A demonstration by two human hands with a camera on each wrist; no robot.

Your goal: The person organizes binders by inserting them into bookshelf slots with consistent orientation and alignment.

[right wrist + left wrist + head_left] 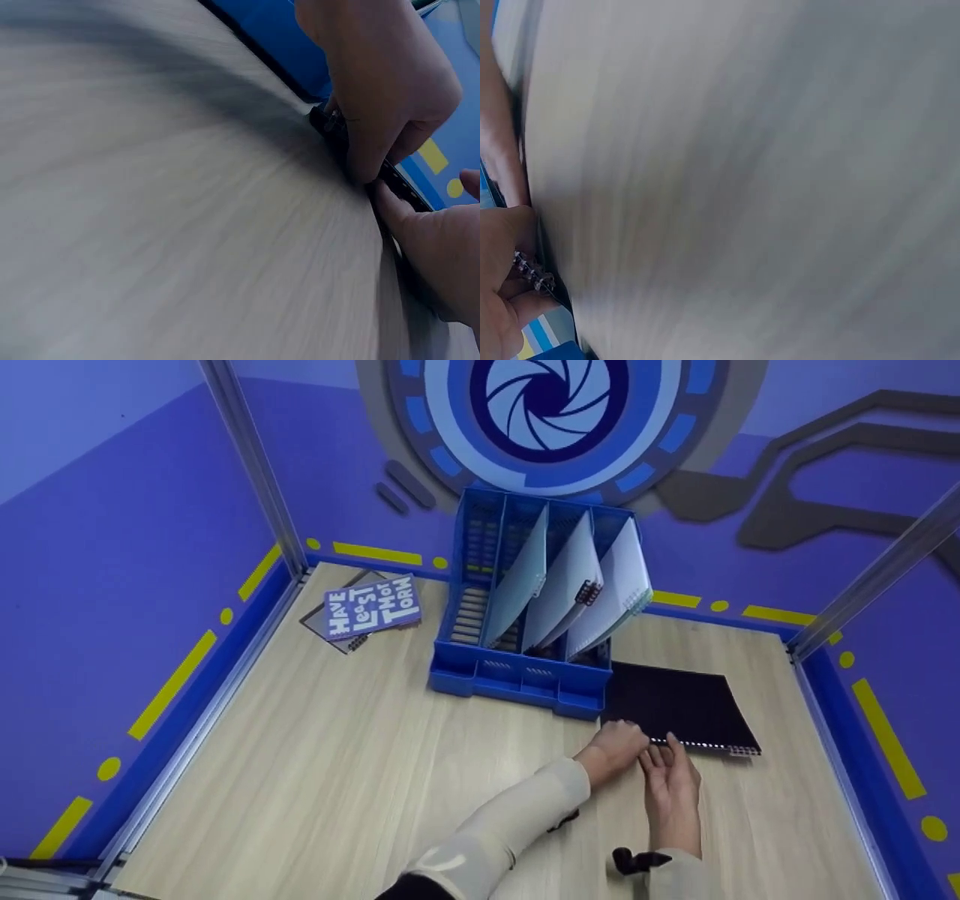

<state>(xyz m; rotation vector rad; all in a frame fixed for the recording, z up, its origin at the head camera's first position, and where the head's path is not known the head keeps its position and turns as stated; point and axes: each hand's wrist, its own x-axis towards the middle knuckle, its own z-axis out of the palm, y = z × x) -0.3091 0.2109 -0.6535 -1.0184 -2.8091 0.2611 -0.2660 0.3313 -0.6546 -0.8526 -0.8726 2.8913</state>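
Observation:
A black spiral-bound notebook (pixel 675 701) lies on the table to the right of the blue file rack (pixel 525 690), its coil edge toward me. My left hand (pixel 616 744) grips the near-left end of that coil edge with curled fingers. Close beside it, my right hand (pixel 673 789) is turned palm up, thumb and fingers at the coil edge. In the right wrist view, the left hand (pixel 397 82) and the right hand (pixel 450 247) meet along the dark binding (pixel 401 186). A stretch of coil (pixel 532 271) shows between fingers in the left wrist view. The fingertips under the notebook are hidden.
Several pale notebooks (pixel 574 585) stand leaning in the rack's upright slots; its leftmost slot holds none. Left of the rack, a purple lettered notebook (pixel 373 606) lies over a dark-edged one (pixel 315 620). Metal posts (pixel 251 457) and blue-purple walls bound the wooden table (pixel 315 765).

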